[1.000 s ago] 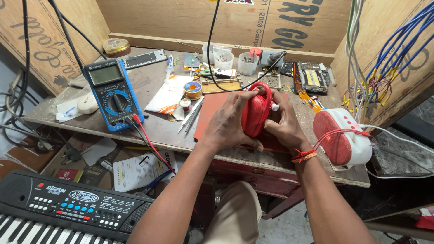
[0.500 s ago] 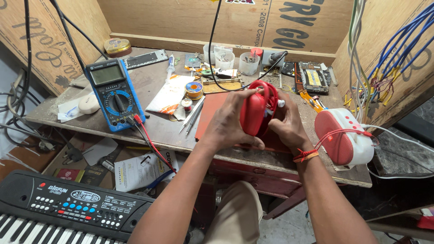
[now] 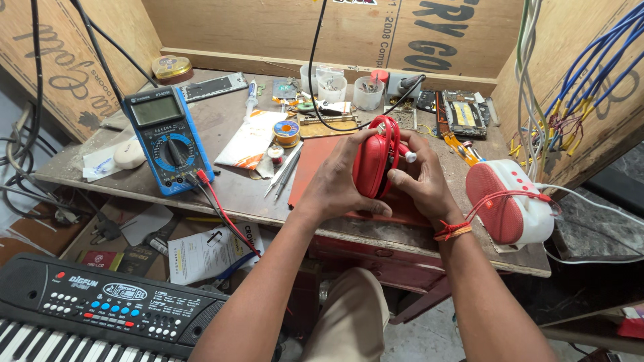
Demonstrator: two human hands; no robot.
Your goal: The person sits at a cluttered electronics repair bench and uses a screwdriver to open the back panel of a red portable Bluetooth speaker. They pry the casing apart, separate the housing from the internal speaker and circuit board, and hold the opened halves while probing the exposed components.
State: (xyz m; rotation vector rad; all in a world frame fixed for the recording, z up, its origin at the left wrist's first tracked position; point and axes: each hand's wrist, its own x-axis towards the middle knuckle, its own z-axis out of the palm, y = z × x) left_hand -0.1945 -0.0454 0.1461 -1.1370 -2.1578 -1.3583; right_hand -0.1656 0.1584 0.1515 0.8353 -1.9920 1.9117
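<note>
Currently both hands are on the red speaker (image 3: 373, 164), held on edge just above the red mat (image 3: 322, 167) at the middle of the workbench (image 3: 235, 194). My left hand (image 3: 335, 184) is closed around its left face, fingers wrapped over the shell. My right hand (image 3: 419, 181) grips the right side, thumb and fingers curled in; something small and white sits at the fingertips, can't tell what. A red cord loops over the top of the speaker.

Second speaker (image 3: 510, 201), red front and white body, sits at the right end of the bench, well apart from my hands, with a red strap and a white cable running off it.

Blue multimeter (image 3: 168, 137) lies flat on the left of the bench, red and black leads trailing off the front edge. Solder spool (image 3: 286, 132) and tweezers (image 3: 285, 175) lie between the meter and the mat. Small plastic cups (image 3: 332, 87) stand along the back. Circuit board (image 3: 463, 110) is back right. Black keyboard (image 3: 100, 312) sits below, bottom left.
</note>
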